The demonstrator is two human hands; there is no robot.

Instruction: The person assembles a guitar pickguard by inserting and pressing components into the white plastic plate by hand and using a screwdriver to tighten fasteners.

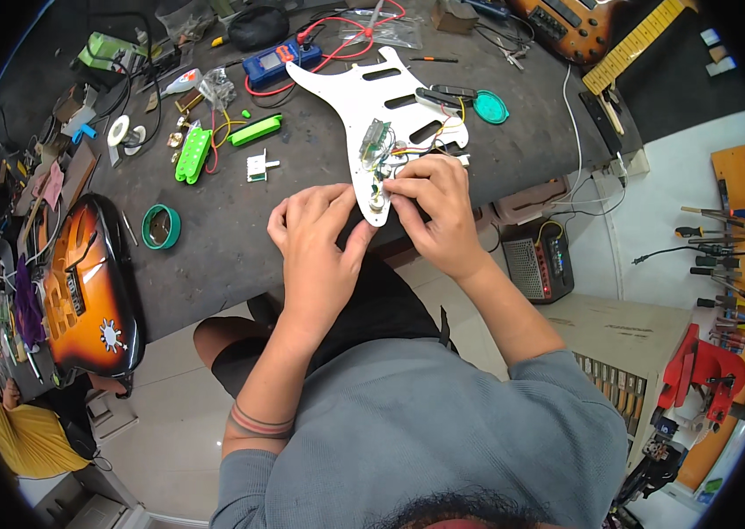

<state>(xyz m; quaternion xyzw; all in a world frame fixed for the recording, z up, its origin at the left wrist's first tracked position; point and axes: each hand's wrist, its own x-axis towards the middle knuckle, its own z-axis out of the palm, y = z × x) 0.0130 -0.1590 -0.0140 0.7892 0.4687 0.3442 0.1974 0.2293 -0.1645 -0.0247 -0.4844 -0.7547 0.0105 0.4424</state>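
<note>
A white electric guitar pickguard lies wired side up on the dark bench, its narrow end toward me. My left hand grips the edge of that narrow end between thumb and fingers. Over the potentiometers and wiring, my right hand has thumb and index finger closed together; anything between them is hidden. Two black pickups rest by the far right edge of the pickguard. Left of it lie a bright green pickup, a green pickup cover and a white switch.
A blue multimeter with red leads sits behind the pickguard. A teal lid lies right, a green tin left. A sunburst guitar body leans at the bench's left edge. An amplifier stands right; someone in yellow is lower left.
</note>
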